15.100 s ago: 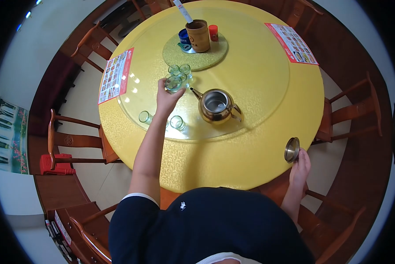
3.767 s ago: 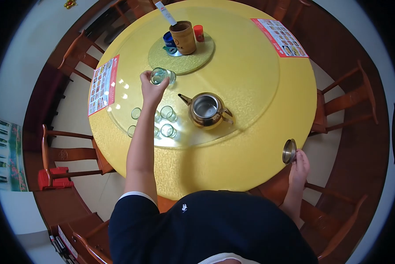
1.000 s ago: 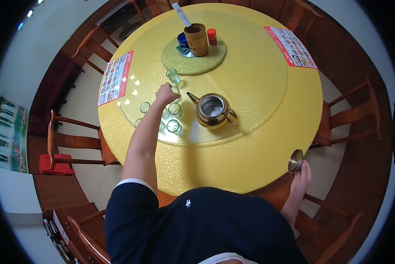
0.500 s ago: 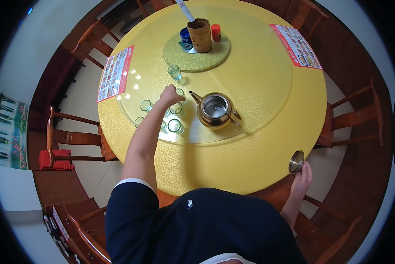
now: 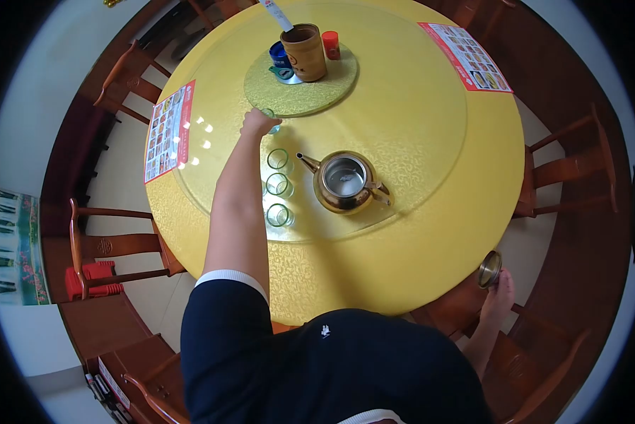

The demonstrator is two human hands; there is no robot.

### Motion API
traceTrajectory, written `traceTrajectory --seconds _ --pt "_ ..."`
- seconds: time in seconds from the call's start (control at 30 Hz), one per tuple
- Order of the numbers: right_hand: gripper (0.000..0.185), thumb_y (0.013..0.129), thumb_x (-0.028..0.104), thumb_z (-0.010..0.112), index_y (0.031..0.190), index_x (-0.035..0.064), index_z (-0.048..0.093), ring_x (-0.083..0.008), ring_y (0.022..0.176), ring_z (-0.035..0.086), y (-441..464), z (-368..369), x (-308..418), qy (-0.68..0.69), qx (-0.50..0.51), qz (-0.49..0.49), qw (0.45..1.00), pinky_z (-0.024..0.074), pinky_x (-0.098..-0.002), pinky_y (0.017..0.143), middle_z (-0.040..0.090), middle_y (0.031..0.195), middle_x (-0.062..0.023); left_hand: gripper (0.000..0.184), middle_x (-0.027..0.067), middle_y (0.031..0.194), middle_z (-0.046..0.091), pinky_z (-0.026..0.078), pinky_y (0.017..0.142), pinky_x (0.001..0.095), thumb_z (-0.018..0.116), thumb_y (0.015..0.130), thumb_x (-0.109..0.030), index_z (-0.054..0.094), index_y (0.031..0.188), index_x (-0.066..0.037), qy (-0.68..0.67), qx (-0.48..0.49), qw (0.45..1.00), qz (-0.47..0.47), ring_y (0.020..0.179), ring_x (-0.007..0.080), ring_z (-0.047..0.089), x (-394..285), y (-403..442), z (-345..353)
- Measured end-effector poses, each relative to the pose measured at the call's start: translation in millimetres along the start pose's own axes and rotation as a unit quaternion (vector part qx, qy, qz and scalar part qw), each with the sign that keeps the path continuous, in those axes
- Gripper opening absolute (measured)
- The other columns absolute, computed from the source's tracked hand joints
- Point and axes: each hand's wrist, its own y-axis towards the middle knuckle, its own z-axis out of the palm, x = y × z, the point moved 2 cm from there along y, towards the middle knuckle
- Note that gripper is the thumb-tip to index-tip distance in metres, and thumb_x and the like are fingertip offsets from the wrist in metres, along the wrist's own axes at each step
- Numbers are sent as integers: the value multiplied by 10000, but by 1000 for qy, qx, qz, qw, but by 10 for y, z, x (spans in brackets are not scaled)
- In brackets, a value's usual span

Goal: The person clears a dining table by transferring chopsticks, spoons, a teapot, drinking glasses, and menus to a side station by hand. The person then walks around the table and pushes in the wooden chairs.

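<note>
My left hand (image 5: 258,123) reaches across the yellow table, its fingers closed around a small greenish drinking glass (image 5: 275,129) beside the raised centre disc. Nearer to me, a row of glasses holds a far one (image 5: 277,158), a middle one (image 5: 277,184) and a near one (image 5: 278,215); my forearm covers part of the area to their left. To the right of the row stands a brass-coloured teapot (image 5: 342,201) with its top uncovered and its spout pointing left. Off the table's right front edge, my right hand (image 5: 500,295) grips a round metal lid (image 5: 490,270), tilted on edge.
On the centre disc (image 5: 331,99) stand a brown pot (image 5: 305,55), a blue container (image 5: 279,56) and a red-capped jar (image 5: 331,45). Picture menus lie at the left (image 5: 169,131) and right (image 5: 466,58). Wooden chairs (image 5: 123,244) surround the round table (image 5: 430,247).
My left hand has moved away from the glass row to the glass near the centre disc and closed on it. The lid in my right hand has shifted slightly right and down in view.
</note>
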Motion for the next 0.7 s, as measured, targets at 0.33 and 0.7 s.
traceTrajectory --seconds 0.33,0.7 --pt "192 859 118 415 935 -33 507 -78 729 467 -78 289 156 -65 11 -13 998 380 -201 664 508 803 -38 700 237 1006 472 423 775 342 689 561 -297 392 1057 97 -170 -265 941 128 896 323 503 68 -471 -463" --pt "166 853 92 427 912 -41 507 -89 699 456 54 491 136 48 129 -30 990 373 -220 656 517 768 -39 874 147 998 457 415 774 317 682 612 -121 94 1255 -57 -398 -298 784 372 890 205 488 -122 -1942 -959"
